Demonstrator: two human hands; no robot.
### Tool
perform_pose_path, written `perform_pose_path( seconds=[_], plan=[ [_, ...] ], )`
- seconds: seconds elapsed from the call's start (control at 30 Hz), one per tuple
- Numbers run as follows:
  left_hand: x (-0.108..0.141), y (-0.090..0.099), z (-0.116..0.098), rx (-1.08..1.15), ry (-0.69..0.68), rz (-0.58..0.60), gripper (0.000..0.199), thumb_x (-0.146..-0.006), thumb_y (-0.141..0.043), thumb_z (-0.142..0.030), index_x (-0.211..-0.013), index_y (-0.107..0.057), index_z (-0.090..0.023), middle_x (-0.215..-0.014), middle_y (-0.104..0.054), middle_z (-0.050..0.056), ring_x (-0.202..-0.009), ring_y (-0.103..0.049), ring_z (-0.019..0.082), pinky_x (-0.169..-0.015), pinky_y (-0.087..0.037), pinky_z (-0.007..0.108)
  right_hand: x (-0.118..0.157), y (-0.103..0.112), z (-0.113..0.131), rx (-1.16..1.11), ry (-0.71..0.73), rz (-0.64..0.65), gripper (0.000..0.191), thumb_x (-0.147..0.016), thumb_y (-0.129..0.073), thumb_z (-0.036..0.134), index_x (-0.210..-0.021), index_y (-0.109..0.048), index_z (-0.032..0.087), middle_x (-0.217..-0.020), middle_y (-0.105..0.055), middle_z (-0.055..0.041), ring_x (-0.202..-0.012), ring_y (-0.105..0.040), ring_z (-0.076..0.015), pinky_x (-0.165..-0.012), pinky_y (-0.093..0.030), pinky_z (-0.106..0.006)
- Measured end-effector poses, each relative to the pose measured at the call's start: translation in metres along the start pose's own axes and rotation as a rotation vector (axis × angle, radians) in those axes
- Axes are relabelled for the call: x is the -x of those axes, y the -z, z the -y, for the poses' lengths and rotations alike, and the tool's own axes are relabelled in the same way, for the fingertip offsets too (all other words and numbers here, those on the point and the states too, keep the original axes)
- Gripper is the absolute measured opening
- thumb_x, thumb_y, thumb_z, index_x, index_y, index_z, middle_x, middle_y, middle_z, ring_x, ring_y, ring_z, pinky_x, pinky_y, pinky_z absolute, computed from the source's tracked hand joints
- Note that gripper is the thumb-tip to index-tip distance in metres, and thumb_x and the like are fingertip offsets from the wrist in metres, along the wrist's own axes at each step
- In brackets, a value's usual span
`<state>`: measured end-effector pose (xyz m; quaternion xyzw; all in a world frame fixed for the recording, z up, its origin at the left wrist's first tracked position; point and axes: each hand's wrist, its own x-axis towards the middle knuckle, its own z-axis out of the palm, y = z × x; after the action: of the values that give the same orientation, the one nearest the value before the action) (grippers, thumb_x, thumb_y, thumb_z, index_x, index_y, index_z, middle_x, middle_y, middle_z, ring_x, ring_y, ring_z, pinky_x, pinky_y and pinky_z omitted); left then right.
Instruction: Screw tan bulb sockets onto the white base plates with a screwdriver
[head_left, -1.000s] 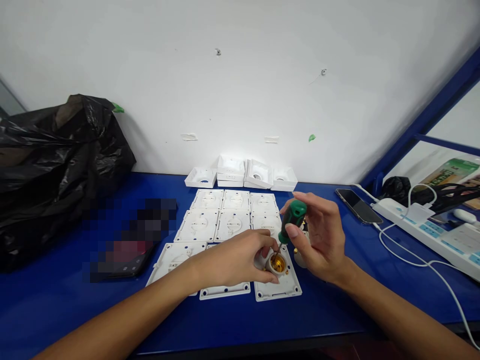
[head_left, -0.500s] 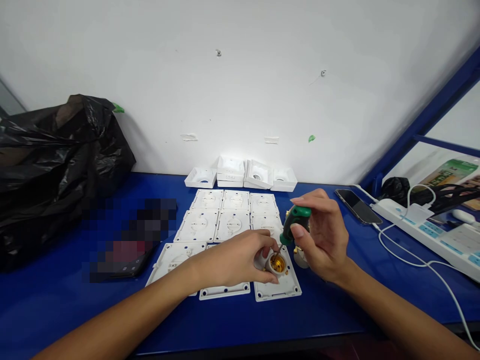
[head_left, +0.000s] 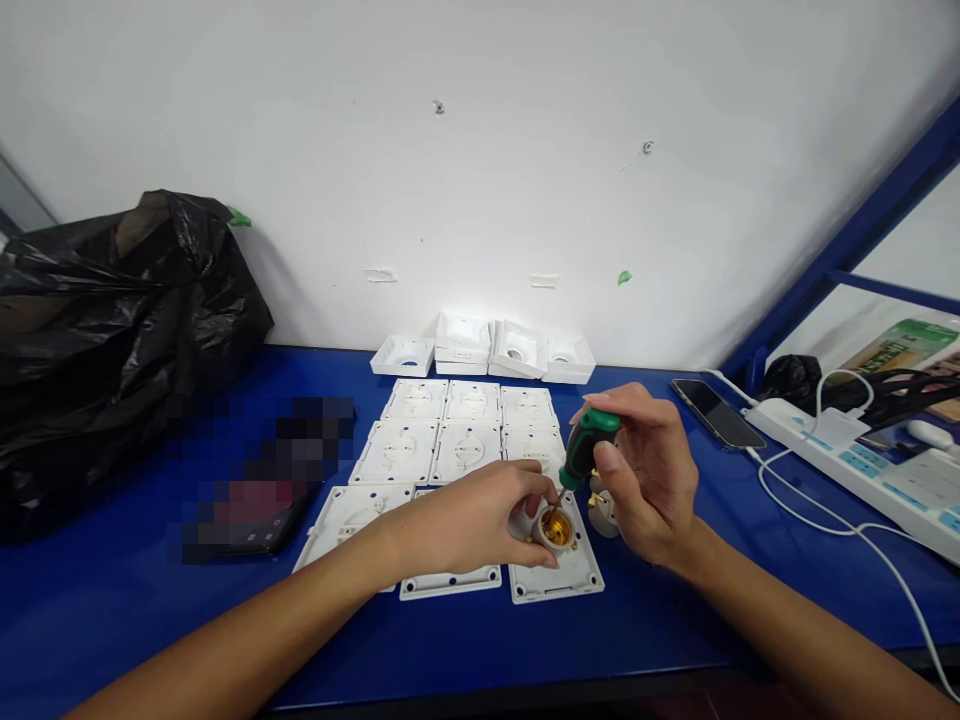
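Observation:
My left hand (head_left: 499,515) is closed around the side of a lamp socket (head_left: 556,530), a round pale body with a brass-coloured threaded inside. The socket sits on a white square plate (head_left: 562,580) at the near right of the rows. My right hand (head_left: 649,475) grips a short green and black screwdriver (head_left: 590,447) by its handle. The shaft slants down into the socket's opening; its tip is hidden inside. Another socket (head_left: 602,513) with brass terminals stands partly behind my right hand. Several similar white plates (head_left: 469,447) lie in rows beyond and to the left.
White square covers (head_left: 463,335) are stacked against the wall. A black plastic bag (head_left: 120,320) bulks at the left, near a partly pixelated dark device (head_left: 262,535). On the right lie a phone (head_left: 716,412), a power strip (head_left: 847,455) and white cables (head_left: 885,570).
The screwdriver handle has turned slightly, and the fingers of my right hand have shifted on it, with the thumb a little further off. My left hand stays on the lamp socket.

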<state>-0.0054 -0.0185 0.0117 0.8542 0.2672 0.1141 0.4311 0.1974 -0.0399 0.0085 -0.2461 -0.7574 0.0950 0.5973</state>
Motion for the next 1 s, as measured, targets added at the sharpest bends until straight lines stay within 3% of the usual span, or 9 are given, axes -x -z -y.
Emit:
perform_pose_path(
  seconds=[0.13,0.37,0.6,0.83,1.0],
  plan=[
    [0.0,0.001,-0.001,0.008,0.002,0.004,0.03,-0.082,-0.082,-0.042,-0.094,-0.067,-0.019,-0.096,-0.06,0.002,-0.08,-0.057,0.018,-0.07,-0.044,0.029,-0.005,-0.001,0.001,0.028,0.088,-0.075,0.038,-0.089,-0.072,0.022,-0.125,-0.062,0.029,-0.095,-0.061,-0.0039,-0.085,-0.056,-0.0224,-0.069,-0.049,-0.039],
    [0.0,0.001,-0.002,0.012,0.002,0.006,0.03,-0.082,-0.082,-0.042,-0.096,-0.069,-0.019,-0.1,-0.062,0.004,-0.084,-0.059,0.019,-0.071,-0.045,0.03,-0.004,0.003,0.012,-0.022,-0.049,0.067,0.042,-0.1,-0.052,0.013,-0.139,-0.06,0.026,-0.111,-0.067,-0.0088,-0.097,-0.062,-0.024,-0.076,-0.052,-0.043],
    [0.001,0.001,-0.002,0.024,0.017,0.003,0.032,-0.081,-0.083,-0.042,-0.097,-0.068,-0.019,-0.094,-0.061,0.001,-0.079,-0.057,0.018,-0.07,-0.044,0.03,-0.008,0.002,0.008,0.072,0.079,-0.033,0.047,-0.085,-0.077,0.016,-0.129,-0.067,0.03,-0.094,-0.064,-0.0025,-0.085,-0.056,-0.0217,-0.069,-0.047,-0.039],
    [0.0,0.001,-0.001,0.003,0.005,-0.009,0.03,-0.081,-0.083,-0.042,-0.093,-0.068,-0.019,-0.099,-0.061,0.002,-0.082,-0.059,0.019,-0.071,-0.045,0.031,-0.005,0.002,0.013,-0.03,-0.027,0.084,0.047,-0.101,-0.048,0.013,-0.146,-0.055,0.027,-0.108,-0.069,-0.0078,-0.093,-0.064,-0.0232,-0.072,-0.053,-0.041],
    [0.0,0.0,-0.001,-0.005,-0.005,-0.007,0.029,-0.082,-0.082,-0.042,-0.096,-0.069,-0.019,-0.099,-0.061,0.003,-0.082,-0.058,0.019,-0.072,-0.045,0.031,-0.008,0.0,0.01,0.037,0.016,0.004,0.038,-0.093,-0.066,0.012,-0.127,-0.067,0.029,-0.096,-0.067,-0.0033,-0.085,-0.058,-0.0204,-0.07,-0.048,-0.038]
  ],
)
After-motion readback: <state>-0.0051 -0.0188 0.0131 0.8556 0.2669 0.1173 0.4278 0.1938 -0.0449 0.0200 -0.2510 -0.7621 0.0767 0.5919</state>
